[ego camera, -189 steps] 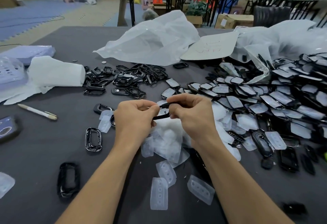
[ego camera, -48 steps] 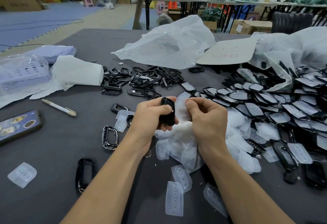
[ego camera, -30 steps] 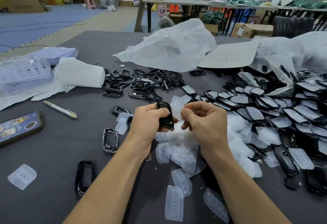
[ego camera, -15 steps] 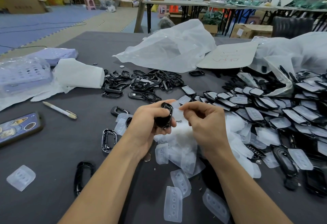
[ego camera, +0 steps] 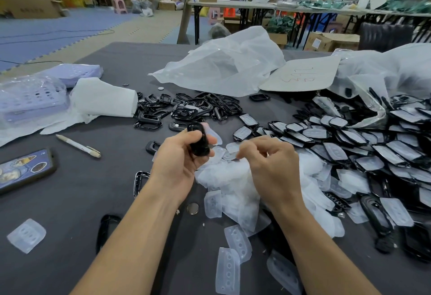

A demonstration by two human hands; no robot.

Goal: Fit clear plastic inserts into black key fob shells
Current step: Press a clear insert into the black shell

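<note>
View from above, looking down over two bare forearms at a dark table (ego camera: 77, 201). The left hand (ego camera: 179, 161) is raised above the table and grips a black shell (ego camera: 198, 142). The shell is held upright, with the fingers curled round its near side and the thumb on its right edge. A clear insert (ego camera: 211, 133) shows just behind the shell, touching it beside the thumb.

The right hand (ego camera: 268, 166) is just beside the left and apart from the shell, its fingers curled towards the thumb. Whether they pinch anything cannot be told, as clear pieces lie right under the fingertips.

Below both hands is a loose pile of inserts (ego camera: 233, 185), with a few strays nearer the person. One lone insert (ego camera: 26, 235) lies far to the left. On the right, fitted shells (ego camera: 349, 145), each carrying an insert, lie in overlapping rows. Beyond the hands is a heap of black frames (ego camera: 193, 105), and behind it a crumpled bag (ego camera: 224, 63). On the left lie a pen (ego camera: 78, 146) and a phone (ego camera: 21, 171). A small round disc (ego camera: 192, 208) lies by the left wrist.
</note>
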